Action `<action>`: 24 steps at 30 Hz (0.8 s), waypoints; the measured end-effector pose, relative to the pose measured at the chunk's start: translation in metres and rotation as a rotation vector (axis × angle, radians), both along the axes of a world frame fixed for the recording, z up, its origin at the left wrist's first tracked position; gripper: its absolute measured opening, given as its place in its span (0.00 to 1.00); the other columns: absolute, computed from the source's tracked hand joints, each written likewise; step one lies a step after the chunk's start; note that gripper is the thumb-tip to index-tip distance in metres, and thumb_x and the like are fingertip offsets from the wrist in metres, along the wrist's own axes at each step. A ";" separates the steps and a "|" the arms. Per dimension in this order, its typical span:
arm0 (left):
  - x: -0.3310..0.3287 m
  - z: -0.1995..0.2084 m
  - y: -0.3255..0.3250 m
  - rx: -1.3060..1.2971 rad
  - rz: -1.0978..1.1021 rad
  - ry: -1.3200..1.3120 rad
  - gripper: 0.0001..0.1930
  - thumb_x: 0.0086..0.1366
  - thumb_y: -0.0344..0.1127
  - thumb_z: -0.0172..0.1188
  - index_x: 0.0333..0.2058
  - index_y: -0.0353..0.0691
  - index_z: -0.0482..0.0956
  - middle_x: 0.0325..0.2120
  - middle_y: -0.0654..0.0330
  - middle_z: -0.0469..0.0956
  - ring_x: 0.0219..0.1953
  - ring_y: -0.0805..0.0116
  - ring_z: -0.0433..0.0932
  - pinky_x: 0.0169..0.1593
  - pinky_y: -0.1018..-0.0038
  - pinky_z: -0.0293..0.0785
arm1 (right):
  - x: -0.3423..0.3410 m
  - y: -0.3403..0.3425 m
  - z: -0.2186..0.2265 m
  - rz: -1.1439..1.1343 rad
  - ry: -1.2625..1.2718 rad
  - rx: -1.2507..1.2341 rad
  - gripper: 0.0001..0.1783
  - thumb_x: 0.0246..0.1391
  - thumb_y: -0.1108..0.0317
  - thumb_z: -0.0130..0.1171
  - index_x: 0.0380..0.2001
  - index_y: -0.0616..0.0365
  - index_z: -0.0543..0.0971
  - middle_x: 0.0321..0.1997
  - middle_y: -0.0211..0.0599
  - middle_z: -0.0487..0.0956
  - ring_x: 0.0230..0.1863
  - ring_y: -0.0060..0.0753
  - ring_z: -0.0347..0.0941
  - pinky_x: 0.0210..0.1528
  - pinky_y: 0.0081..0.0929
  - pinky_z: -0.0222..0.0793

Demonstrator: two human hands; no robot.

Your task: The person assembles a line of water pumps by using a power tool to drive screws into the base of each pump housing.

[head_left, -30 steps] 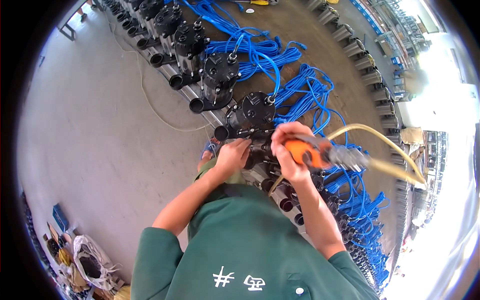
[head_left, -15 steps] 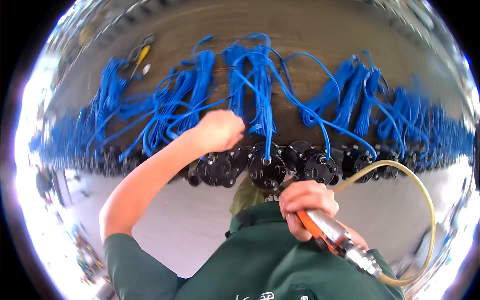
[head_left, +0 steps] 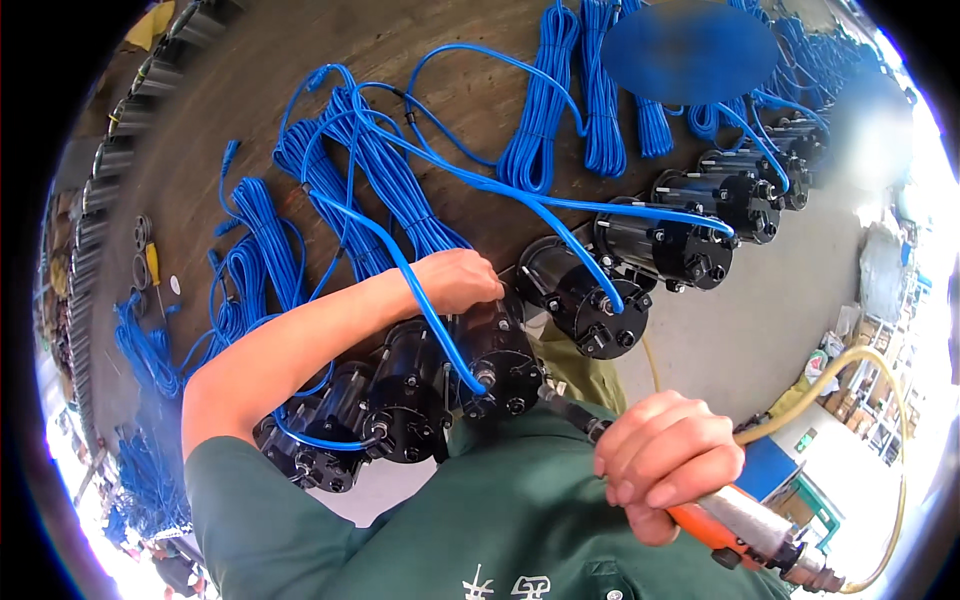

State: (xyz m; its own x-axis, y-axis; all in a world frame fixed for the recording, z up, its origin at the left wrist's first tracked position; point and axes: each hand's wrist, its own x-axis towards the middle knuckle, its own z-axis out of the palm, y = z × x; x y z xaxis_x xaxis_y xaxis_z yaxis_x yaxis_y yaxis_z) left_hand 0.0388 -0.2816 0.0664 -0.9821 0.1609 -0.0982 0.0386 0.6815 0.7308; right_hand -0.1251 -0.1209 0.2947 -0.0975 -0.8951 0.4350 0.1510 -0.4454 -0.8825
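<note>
My right hand (head_left: 670, 465) is wrapped round an orange and silver air screwdriver (head_left: 745, 525), with a pale yellow hose at its rear end. Its dark bit points up and left, and the tip is close to the end face of a black canister (head_left: 500, 345); whether it touches cannot be made out. My left hand (head_left: 455, 282) lies on that canister's far upper side with the fingers curled in, partly hidden. A blue cable (head_left: 425, 305) runs from a metal fitting on the canister's end face and passes over my left wrist.
More black canisters (head_left: 590, 300) with blue cables lie in a row along the near edge of the brown table (head_left: 440, 130). Bundled blue cable coils (head_left: 545, 110) are spread behind them. Yellow-handled pliers (head_left: 152, 262) rest at the left. The air hose (head_left: 893, 400) loops at the right.
The view has swung round and come nearer the canisters. My left hand has come down from above the cables onto a canister. The screwdriver is still in my right hand.
</note>
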 end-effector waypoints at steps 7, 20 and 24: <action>0.005 -0.007 -0.001 0.016 -0.032 0.041 0.05 0.54 0.29 0.60 0.30 0.37 0.76 0.27 0.50 0.81 0.35 0.46 0.81 0.36 0.54 0.77 | 0.030 -0.031 -0.029 -0.217 0.106 0.093 0.14 0.37 0.84 0.60 0.33 0.65 0.78 0.25 0.43 0.80 0.22 0.34 0.78 0.25 0.26 0.76; 0.030 -0.013 0.011 -0.044 0.112 0.085 0.11 0.54 0.27 0.60 0.39 0.36 0.78 0.36 0.51 0.80 0.44 0.50 0.79 0.43 0.60 0.77 | 0.030 -0.042 -0.054 0.015 0.449 0.108 0.12 0.46 0.80 0.57 0.38 0.67 0.73 0.29 0.44 0.77 0.22 0.30 0.74 0.29 0.30 0.79; 0.085 0.003 0.023 -0.091 0.421 0.361 0.09 0.48 0.26 0.63 0.31 0.37 0.80 0.31 0.59 0.76 0.42 0.59 0.75 0.47 0.65 0.74 | 0.028 -0.037 -0.065 0.012 0.346 0.092 0.13 0.47 0.80 0.57 0.38 0.65 0.73 0.29 0.44 0.76 0.21 0.29 0.73 0.29 0.30 0.78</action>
State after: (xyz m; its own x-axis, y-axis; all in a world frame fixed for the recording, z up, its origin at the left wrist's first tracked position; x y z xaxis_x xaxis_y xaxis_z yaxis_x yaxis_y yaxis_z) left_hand 0.1243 -0.2591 0.0694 -0.9335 -0.2456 0.2613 -0.0132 0.7517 0.6593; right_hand -0.0972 -0.1575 0.2294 0.0523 -0.9324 0.3577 -0.1594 -0.3614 -0.9187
